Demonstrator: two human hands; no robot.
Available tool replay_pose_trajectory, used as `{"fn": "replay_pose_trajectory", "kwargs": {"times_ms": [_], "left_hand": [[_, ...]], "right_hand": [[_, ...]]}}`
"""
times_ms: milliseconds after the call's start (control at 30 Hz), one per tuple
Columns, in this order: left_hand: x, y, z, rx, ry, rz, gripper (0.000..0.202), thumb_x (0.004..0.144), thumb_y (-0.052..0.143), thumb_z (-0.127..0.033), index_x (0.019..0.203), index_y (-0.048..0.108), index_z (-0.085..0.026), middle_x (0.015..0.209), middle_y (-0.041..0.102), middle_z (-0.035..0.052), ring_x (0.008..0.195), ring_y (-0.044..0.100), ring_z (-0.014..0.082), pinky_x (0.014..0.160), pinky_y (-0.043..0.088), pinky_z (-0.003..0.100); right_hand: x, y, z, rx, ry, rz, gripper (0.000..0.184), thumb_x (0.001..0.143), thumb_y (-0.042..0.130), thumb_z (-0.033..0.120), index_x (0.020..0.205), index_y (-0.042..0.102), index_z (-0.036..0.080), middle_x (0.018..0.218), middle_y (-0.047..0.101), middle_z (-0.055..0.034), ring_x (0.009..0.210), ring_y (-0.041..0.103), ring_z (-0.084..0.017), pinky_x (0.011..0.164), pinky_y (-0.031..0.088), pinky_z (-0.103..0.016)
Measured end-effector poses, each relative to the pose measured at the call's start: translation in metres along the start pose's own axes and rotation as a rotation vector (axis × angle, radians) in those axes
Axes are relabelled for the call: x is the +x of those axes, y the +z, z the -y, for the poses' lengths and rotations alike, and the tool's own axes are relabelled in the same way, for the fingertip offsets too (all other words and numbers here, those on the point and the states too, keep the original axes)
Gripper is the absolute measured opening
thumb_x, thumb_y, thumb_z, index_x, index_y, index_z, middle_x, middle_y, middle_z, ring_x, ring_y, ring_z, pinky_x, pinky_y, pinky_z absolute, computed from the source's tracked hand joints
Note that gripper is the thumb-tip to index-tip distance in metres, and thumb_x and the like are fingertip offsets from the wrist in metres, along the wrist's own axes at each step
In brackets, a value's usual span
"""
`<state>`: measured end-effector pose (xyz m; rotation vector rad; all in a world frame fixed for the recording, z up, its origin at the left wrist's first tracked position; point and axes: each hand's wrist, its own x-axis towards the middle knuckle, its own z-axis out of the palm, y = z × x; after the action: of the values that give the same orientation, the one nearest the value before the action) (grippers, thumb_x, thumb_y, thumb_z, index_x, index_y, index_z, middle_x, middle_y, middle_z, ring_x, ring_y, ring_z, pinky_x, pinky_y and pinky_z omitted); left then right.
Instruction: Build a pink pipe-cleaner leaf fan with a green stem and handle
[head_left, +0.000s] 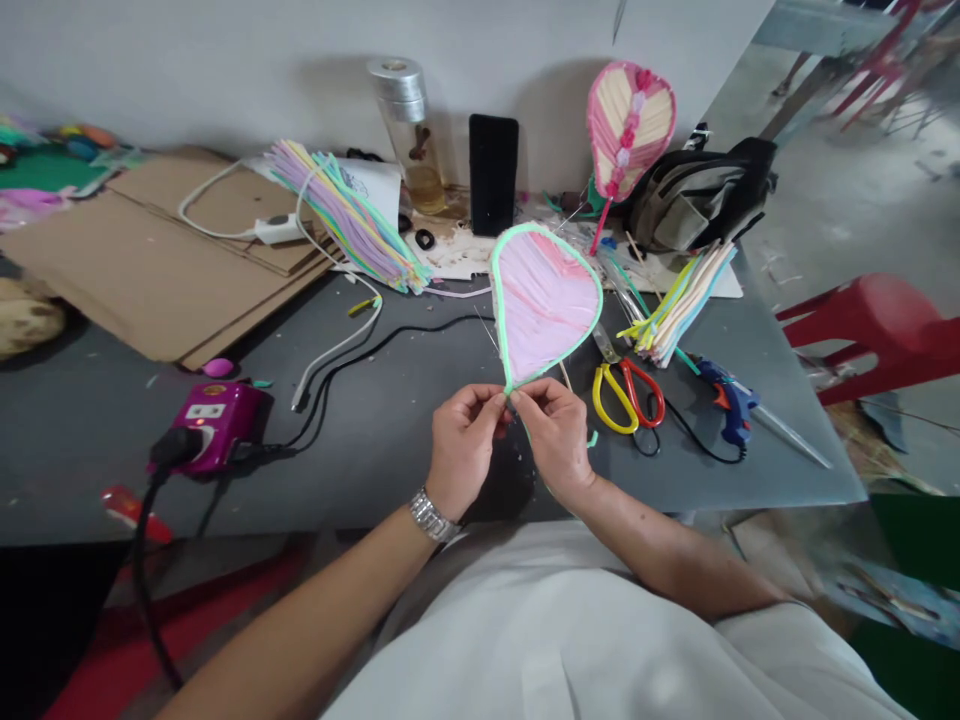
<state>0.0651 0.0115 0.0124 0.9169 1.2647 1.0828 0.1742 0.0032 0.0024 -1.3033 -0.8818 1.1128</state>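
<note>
A leaf-shaped fan of lilac and pink pipe cleaners, edged in mint green, stands up above the table with its narrow end toward me. My left hand, with a metal watch at the wrist, pinches that narrow end between thumb and fingers. Close beside it, my right hand pinches the same tip, and a green strand runs down below the fingers. The exact grip under the fingertips is hidden. To the right lie scissors with one yellow and one red handle.
Bundles of pipe cleaners lie at the back left and right. A blue glue gun rests near the right edge. A finished-looking pink fan, phone, bottle, cardboard and purple power socket surround the work.
</note>
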Motion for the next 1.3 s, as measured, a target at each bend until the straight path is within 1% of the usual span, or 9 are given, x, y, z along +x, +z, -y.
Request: {"fn": "replay_pose_trajectory", "kwargs": {"times_ms": [100, 267, 500, 733, 867, 1000, 1133, 1200, 1300], "left_hand": [[-0.001, -0.001, 0.002, 0.023, 0.01, -0.003, 0.022, 0.081, 0.07, -0.037, 0.081, 0.066, -0.015, 0.066, 0.063, -0.0011, 0.059, 0.054, 0.0107, 0.057, 0.044, 0.022], [-0.002, -0.002, 0.002, 0.059, 0.039, -0.017, 0.02, 0.082, 0.068, -0.036, 0.081, 0.066, -0.016, 0.065, 0.061, -0.0022, 0.058, 0.052, 0.0101, 0.057, 0.043, 0.021], [-0.001, -0.006, 0.005, 0.057, 0.02, -0.002, 0.023, 0.082, 0.07, -0.038, 0.086, 0.069, -0.015, 0.07, 0.064, -0.0004, 0.064, 0.056, 0.0109, 0.06, 0.045, 0.021], [0.003, -0.012, 0.008, 0.051, 0.053, -0.017, 0.026, 0.081, 0.072, -0.042, 0.083, 0.067, -0.016, 0.065, 0.061, -0.0028, 0.058, 0.051, 0.0089, 0.055, 0.04, 0.02], [0.002, -0.013, 0.004, 0.028, 0.067, -0.001, 0.026, 0.082, 0.072, -0.041, 0.08, 0.066, -0.016, 0.061, 0.056, -0.0036, 0.054, 0.046, 0.0074, 0.051, 0.035, 0.02], [0.001, -0.015, -0.001, 0.033, 0.061, 0.059, 0.028, 0.082, 0.073, -0.041, 0.075, 0.064, -0.015, 0.058, 0.053, -0.0037, 0.052, 0.043, 0.0067, 0.05, 0.032, 0.02], [0.0, -0.019, -0.008, 0.053, 0.029, 0.159, 0.03, 0.084, 0.072, -0.04, 0.072, 0.062, -0.015, 0.058, 0.053, -0.0031, 0.052, 0.042, 0.0067, 0.049, 0.03, 0.02], [-0.001, -0.02, -0.012, 0.052, -0.011, 0.213, 0.032, 0.084, 0.073, -0.04, 0.069, 0.06, -0.014, 0.058, 0.053, -0.0025, 0.052, 0.041, 0.0066, 0.05, 0.029, 0.021], [-0.004, -0.022, -0.019, 0.008, -0.097, 0.303, 0.036, 0.081, 0.075, -0.041, 0.065, 0.058, -0.014, 0.058, 0.052, -0.0021, 0.052, 0.04, 0.0061, 0.05, 0.028, 0.021]], "right_hand": [[0.002, 0.003, -0.004, 0.116, 0.094, 0.02, 0.014, 0.076, 0.069, 0.028, 0.068, 0.062, 0.02, 0.062, 0.066, 0.0019, 0.058, 0.059, -0.014, 0.062, 0.049, -0.029], [0.003, 0.005, -0.005, 0.177, 0.155, 0.034, 0.015, 0.074, 0.067, 0.027, 0.063, 0.06, 0.019, 0.06, 0.062, 0.0028, 0.058, 0.055, -0.013, 0.063, 0.047, -0.028], [0.007, -0.001, -0.01, 0.131, 0.109, 0.057, 0.017, 0.075, 0.072, 0.03, 0.067, 0.062, 0.019, 0.063, 0.063, 0.0026, 0.06, 0.055, -0.013, 0.064, 0.045, -0.027], [0.01, 0.0, -0.003, 0.279, 0.21, 0.134, 0.019, 0.068, 0.077, 0.03, 0.07, 0.063, 0.018, 0.065, 0.065, 0.0025, 0.062, 0.056, -0.013, 0.065, 0.046, -0.027], [0.015, -0.003, -0.002, 0.275, 0.224, 0.174, 0.019, 0.066, 0.079, 0.031, 0.071, 0.068, 0.017, 0.066, 0.067, 0.0011, 0.06, 0.055, -0.012, 0.061, 0.045, -0.027], [0.021, -0.01, -0.003, 0.262, 0.187, 0.261, 0.023, 0.064, 0.083, 0.034, 0.07, 0.07, 0.016, 0.064, 0.066, 0.0014, 0.059, 0.053, -0.012, 0.062, 0.044, -0.027], [0.025, -0.017, 0.003, 0.279, 0.091, 0.342, 0.027, 0.062, 0.087, 0.035, 0.071, 0.069, 0.017, 0.069, 0.066, 0.002, 0.067, 0.056, -0.013, 0.071, 0.047, -0.029], [0.026, -0.021, 0.006, 0.231, 0.05, 0.362, 0.029, 0.062, 0.088, 0.036, 0.069, 0.068, 0.017, 0.069, 0.065, 0.0019, 0.068, 0.055, -0.013, 0.073, 0.048, -0.03], [0.028, -0.029, 0.009, 0.11, 0.016, 0.412, 0.034, 0.062, 0.089, 0.039, 0.064, 0.064, 0.017, 0.066, 0.062, 0.0015, 0.065, 0.052, -0.013, 0.069, 0.048, -0.03]]}}
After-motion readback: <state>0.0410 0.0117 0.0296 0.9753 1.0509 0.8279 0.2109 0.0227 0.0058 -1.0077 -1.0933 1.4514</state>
